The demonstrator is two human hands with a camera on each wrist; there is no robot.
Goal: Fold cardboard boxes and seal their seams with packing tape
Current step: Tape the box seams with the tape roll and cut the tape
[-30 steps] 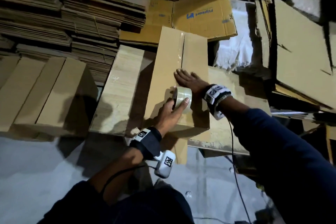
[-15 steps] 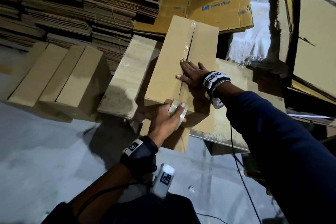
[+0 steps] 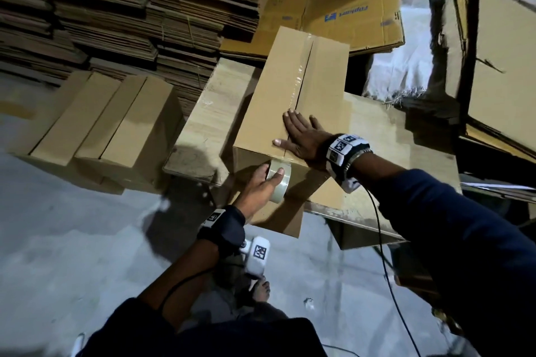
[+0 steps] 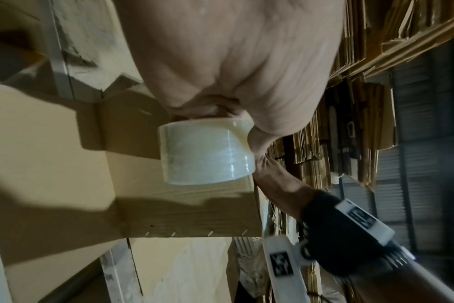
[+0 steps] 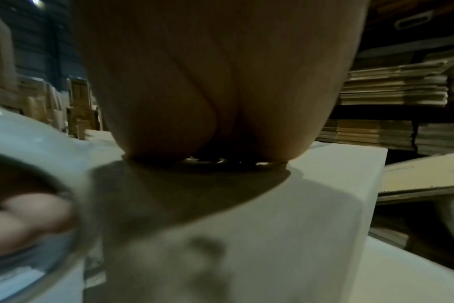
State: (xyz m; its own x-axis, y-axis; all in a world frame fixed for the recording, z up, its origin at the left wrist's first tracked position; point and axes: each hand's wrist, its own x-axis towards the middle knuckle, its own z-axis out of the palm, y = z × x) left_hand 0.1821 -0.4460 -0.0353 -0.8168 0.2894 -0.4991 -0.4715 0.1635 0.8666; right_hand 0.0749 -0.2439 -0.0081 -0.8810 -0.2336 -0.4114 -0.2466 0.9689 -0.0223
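Right hand (image 3: 301, 139), grip spread flat, presses the taped box (image 3: 293, 90) on the bench (image 3: 400, 136); left hand (image 3: 261, 187) grip curled round the tape roll (image 3: 279, 180).

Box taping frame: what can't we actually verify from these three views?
- Seam under the right hand: in the head view the palm covers the near stretch of the box top.
- Free end of the tape roll: hidden by the left hand in the head view and blurred in the right wrist view.
- Right fingers: the right wrist view shows only the palm.
- Box's underside: out of sight in all views.
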